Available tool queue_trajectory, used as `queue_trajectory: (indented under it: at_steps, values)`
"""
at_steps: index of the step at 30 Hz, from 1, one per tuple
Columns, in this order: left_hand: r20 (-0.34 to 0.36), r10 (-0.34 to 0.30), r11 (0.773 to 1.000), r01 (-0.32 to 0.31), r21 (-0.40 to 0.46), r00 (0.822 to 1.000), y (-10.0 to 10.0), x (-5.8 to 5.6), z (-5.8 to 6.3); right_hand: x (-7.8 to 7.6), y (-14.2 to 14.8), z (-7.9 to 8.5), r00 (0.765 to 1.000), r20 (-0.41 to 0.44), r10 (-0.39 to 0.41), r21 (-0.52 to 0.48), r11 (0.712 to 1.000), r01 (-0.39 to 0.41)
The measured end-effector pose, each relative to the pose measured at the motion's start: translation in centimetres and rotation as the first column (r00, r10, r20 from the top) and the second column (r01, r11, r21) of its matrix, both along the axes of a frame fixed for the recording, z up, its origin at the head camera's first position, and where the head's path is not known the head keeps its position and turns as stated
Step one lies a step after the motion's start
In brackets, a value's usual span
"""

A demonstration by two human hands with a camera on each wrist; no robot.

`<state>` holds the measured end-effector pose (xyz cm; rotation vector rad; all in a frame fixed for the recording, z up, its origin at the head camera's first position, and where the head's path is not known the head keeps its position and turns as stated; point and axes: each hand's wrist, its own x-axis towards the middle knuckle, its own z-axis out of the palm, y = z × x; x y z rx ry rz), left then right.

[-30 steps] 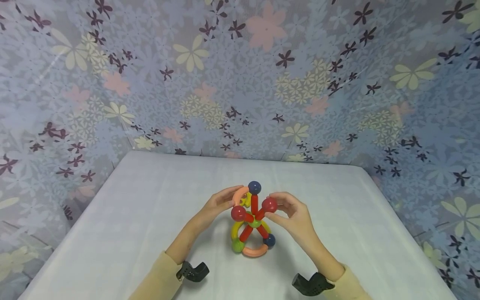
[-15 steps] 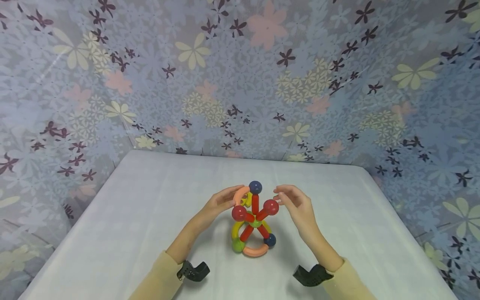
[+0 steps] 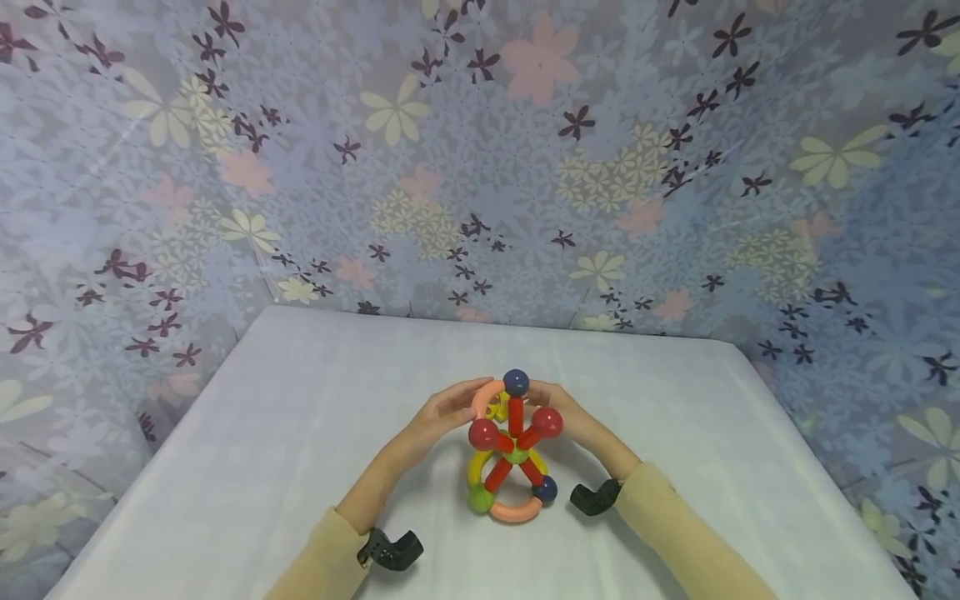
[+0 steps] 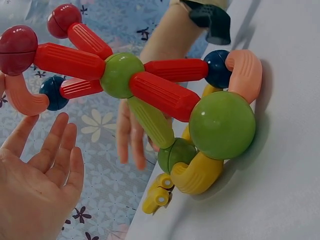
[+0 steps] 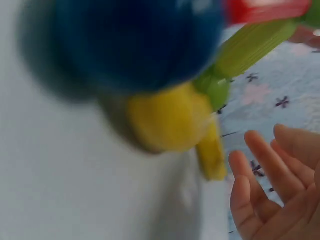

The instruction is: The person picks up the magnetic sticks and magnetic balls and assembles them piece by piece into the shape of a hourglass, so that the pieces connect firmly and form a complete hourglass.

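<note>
A magnetic ball-and-stick structure stands on the white table. Red sticks [image 4: 165, 96] radiate from a green centre ball [image 3: 516, 452] to red balls [image 3: 547, 422] and blue balls [image 3: 516, 382]. Its base is a ring of curved yellow and salmon sticks. My left hand [image 3: 442, 408] holds the upper salmon curved stick [image 3: 487, 396] between thumb and index finger, its other fingers extended. Behind the structure, my right hand [image 3: 566, 408] reaches in with loosely bent fingers [image 5: 272, 175], near a small yellow piece [image 4: 158, 193] on the table. Sticks partly hide that piece and the right fingertips in the head view.
The white-covered table [image 3: 337, 367] extends around the structure, with its far edge against a floral cloth backdrop [image 3: 480, 167]. Dark wrist-camera mounts [image 3: 392, 550] sit on both wrists.
My right hand has let go of the right red ball, drawn back, then moved forward and left behind the structure. My left hand stays on the salmon curved stick.
</note>
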<state>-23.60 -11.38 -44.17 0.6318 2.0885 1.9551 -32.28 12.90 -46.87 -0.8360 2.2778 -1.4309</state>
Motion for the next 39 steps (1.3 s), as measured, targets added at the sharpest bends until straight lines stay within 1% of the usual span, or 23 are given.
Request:
queue_trajectory:
  at_steps: [2, 4, 6, 8, 12, 15, 17, 19, 22, 24, 26, 28, 30, 33, 34, 36, 39]
  values:
    - [-0.008, -0.003, 1.000, 0.003, 0.000, 1.000, 0.1, 0.0, 0.0, -0.2, 0.2, -0.6, 0.996, -0.014, 0.092, -0.009, 0.996, -0.092]
    - [-0.009, -0.004, 1.000, 0.004, 0.000, 1.000, 0.2, 0.1, 0.0, -0.3, 0.4, -1.1, 0.988, -0.017, 0.156, -0.019, 0.988, -0.156]
    - [-0.007, -0.002, 1.000, 0.002, -0.003, 1.000, 0.2, 0.1, 0.0, -0.3, 0.5, -1.5, 0.981, -0.030, 0.192, -0.024, 0.981, -0.193]
    - [-0.001, 0.002, 1.000, -0.002, -0.007, 1.000, 0.3, 0.2, 0.0, -0.3, 0.5, -1.7, 0.979, -0.054, 0.199, -0.028, 0.979, -0.201]
    - [0.012, 0.007, 1.000, -0.007, -0.003, 1.000, 0.3, 0.2, 0.1, -0.5, 0.1, -1.9, 0.988, -0.112, 0.103, -0.013, 0.994, -0.105]
    - [0.017, 0.006, 1.000, -0.006, 0.001, 1.000, 0.3, 0.2, 0.0, -0.7, -0.3, -2.1, 0.992, -0.125, -0.001, 0.012, 1.000, 0.003]
    - [0.012, 0.001, 1.000, -0.001, 0.002, 1.000, 0.3, 0.2, 0.0, -0.9, -0.7, -2.1, 0.991, -0.110, -0.082, 0.044, 0.995, 0.088]
    - [0.013, -0.003, 1.000, 0.003, 0.005, 1.000, 0.3, 0.3, -0.1, -1.2, -1.0, -2.1, 0.985, -0.089, -0.150, 0.084, 0.984, 0.158]
    - [0.012, -0.008, 1.000, 0.008, 0.006, 1.000, 0.4, 0.3, -0.1, -1.6, -1.4, -2.3, 0.973, -0.080, -0.217, 0.120, 0.967, 0.225]
    - [0.013, -0.010, 1.000, 0.010, 0.008, 1.000, 0.4, 0.4, -0.1, -1.8, -1.4, -2.5, 0.970, -0.100, -0.222, 0.124, 0.964, 0.234]
    - [0.012, -0.011, 1.000, 0.011, 0.006, 1.000, 0.4, 0.4, -0.1, -1.9, -1.4, -2.6, 0.965, -0.149, -0.218, 0.131, 0.963, 0.237]
    - [0.007, -0.015, 1.000, 0.015, 0.007, 1.000, 0.4, 0.4, -0.1, -1.9, -1.4, -2.6, 0.959, -0.153, -0.238, 0.153, 0.953, 0.261]
    - [0.005, -0.017, 1.000, 0.017, 0.005, 1.000, 0.4, 0.4, -0.1, -1.9, -1.3, -2.5, 0.950, -0.136, -0.280, 0.193, 0.933, 0.302]
    - [0.007, -0.008, 1.000, 0.008, -0.004, 1.000, 0.4, 0.3, -0.1, -1.7, -1.2, -2.0, 0.931, -0.087, -0.353, 0.264, 0.893, 0.363]
    - [0.008, -0.002, 1.000, 0.002, -0.008, 1.000, 0.4, 0.3, -0.1, -1.6, -1.0, -1.8, 0.926, -0.093, -0.367, 0.287, 0.880, 0.378]
    - [0.003, 0.001, 1.000, -0.001, -0.009, 1.000, 0.3, 0.1, -0.2, -1.3, -0.6, -1.1, 0.920, -0.116, -0.374, 0.323, 0.862, 0.391]
    - [-0.004, 0.004, 1.000, -0.004, -0.004, 1.000, 0.1, 0.0, -0.2, -1.3, 0.6, -0.5, 0.927, -0.112, -0.358, 0.360, 0.855, 0.374]
